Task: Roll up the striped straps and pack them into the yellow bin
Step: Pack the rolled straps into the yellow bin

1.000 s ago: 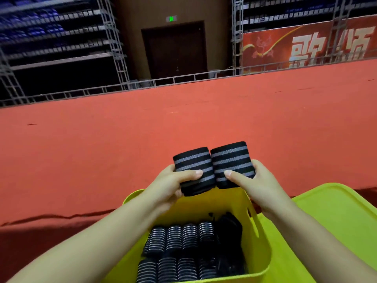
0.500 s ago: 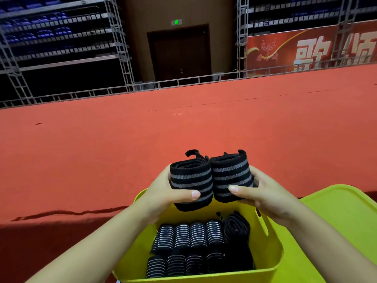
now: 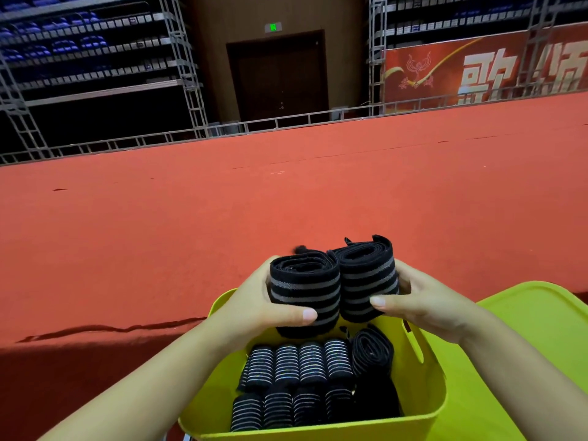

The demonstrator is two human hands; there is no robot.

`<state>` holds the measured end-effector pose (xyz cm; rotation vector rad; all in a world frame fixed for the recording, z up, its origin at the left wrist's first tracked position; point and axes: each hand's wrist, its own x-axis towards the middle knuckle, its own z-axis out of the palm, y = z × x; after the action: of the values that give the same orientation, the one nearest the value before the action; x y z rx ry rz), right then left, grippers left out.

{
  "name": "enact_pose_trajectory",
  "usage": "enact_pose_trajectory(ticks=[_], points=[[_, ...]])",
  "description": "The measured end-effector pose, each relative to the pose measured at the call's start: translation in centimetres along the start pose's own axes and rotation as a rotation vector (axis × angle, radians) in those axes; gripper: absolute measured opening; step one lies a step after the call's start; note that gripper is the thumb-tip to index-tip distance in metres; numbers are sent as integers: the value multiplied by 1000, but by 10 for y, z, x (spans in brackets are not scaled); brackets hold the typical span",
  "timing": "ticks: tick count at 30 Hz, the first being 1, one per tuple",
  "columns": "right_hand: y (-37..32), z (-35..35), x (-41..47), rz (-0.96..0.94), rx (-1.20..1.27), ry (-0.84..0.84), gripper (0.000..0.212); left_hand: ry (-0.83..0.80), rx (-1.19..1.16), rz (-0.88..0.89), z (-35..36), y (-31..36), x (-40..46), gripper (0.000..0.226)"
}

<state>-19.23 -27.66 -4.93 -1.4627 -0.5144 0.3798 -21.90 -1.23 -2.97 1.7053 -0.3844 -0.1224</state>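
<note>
Two rolled black straps with grey stripes are held side by side just above the far rim of the yellow bin (image 3: 423, 393). My left hand (image 3: 257, 303) grips the left roll (image 3: 305, 288), thumb across its front. My right hand (image 3: 426, 300) grips the right roll (image 3: 366, 275) the same way. Both rolls stand on end, so their coiled tops show. Inside the bin lie several packed rolls (image 3: 299, 361) in two rows, with one roll (image 3: 370, 348) on its side at the right.
A flat yellow-green lid or tray (image 3: 534, 332) lies to the right of the bin. Red carpet (image 3: 222, 218) stretches ahead to a metal rail (image 3: 286, 122), with scaffolding, a dark door and a red banner beyond.
Both hands have lowered the two rolls toward the bin and tipped their tops toward me. The view has tilted down, showing more of the bin.
</note>
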Motion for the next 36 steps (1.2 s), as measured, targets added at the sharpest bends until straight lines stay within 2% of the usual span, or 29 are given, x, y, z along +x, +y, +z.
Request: enact_pose_trajectory(ticks=[4, 8, 10, 16, 19, 25, 32, 36], points=[[8, 6, 6, 40, -29, 117, 87, 98, -8, -31, -9, -8, 1, 79], [10, 13, 5, 63, 46, 167, 57, 170, -51, -163, -22, -28, 1, 77], [10, 16, 6, 80, 85, 202, 50, 182, -92, -287, -25, -39, 1, 79], [18, 27, 9, 175, 161, 260, 31, 109, -21, -760, -22, -80, 15, 56], [23, 31, 10, 227, 152, 251, 41, 77, 29, -875, -21, -101, 29, 66], [28, 31, 9, 286, 180, 239, 51, 85, 103, -1024, -25, -120, 41, 50], [32, 32, 12, 333, 173, 242, 43, 127, 172, -1090, -34, -123, 44, 47], [32, 30, 13, 357, 141, 248, 29, 130, 191, -1086, -30, -121, 45, 46]])
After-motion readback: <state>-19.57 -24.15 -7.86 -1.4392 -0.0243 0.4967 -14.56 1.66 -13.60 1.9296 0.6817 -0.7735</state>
